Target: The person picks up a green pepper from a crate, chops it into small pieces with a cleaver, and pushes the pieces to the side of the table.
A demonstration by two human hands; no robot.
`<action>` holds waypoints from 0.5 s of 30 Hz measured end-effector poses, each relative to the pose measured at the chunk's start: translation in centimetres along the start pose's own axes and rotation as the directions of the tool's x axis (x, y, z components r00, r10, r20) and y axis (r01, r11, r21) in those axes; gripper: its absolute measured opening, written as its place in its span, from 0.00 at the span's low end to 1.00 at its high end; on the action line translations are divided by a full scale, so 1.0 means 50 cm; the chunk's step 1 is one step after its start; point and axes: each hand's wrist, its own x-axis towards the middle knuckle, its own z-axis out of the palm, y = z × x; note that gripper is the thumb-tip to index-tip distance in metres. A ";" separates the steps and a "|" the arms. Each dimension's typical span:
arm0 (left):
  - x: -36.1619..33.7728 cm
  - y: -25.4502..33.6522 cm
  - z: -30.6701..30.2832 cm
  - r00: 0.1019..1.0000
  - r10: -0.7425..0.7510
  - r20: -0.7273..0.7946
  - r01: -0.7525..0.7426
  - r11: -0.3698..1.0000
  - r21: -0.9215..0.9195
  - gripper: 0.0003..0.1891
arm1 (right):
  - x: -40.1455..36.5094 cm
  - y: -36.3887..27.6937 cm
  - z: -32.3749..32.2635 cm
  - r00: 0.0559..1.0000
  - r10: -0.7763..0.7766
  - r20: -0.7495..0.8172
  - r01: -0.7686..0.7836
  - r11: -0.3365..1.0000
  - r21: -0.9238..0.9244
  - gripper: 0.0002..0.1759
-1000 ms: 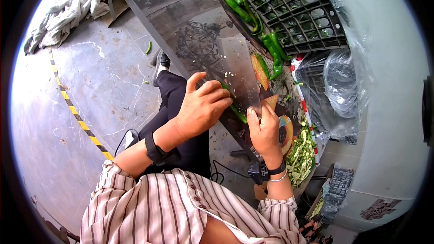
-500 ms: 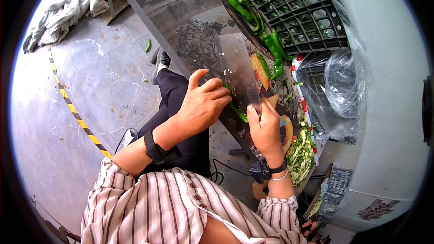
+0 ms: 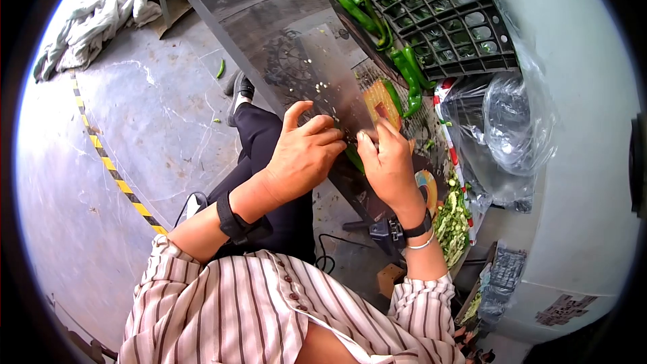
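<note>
My left hand [image 3: 303, 152] presses on a green chili pepper, its fingers curled and its thumb raised. The pepper [image 3: 354, 156] lies on the dark table between my hands, partly covered. Just to the right, my right hand [image 3: 391, 162] grips a wide cleaver [image 3: 333, 77], its blade blurred and dotted with pale seeds. The blade extends up and to the left over the table, close to my left fingertips. Whole green peppers [image 3: 409, 81] lie beyond the blade. Chopped green pepper [image 3: 453, 222] is piled to the right of my right wrist.
A black plastic crate [image 3: 448, 20] stands at the upper right. Below it is clear plastic wrapping [image 3: 509, 135]. The dark table [image 3: 236, 0] stretches to the upper left. White cloths [image 3: 101, 13] and a yellow-black floor stripe [image 3: 111, 168] are at the left.
My right hand and the cleaver have moved left and slightly up, closer to my left hand. My left hand has barely moved and remains on the pepper.
</note>
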 end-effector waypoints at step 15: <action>0.018 0.000 -0.010 0.999 0.045 0.022 -0.045 0.999 0.005 0.08 | 0.059 0.010 -0.023 0.965 -0.028 -0.259 0.040 0.998 0.042 0.12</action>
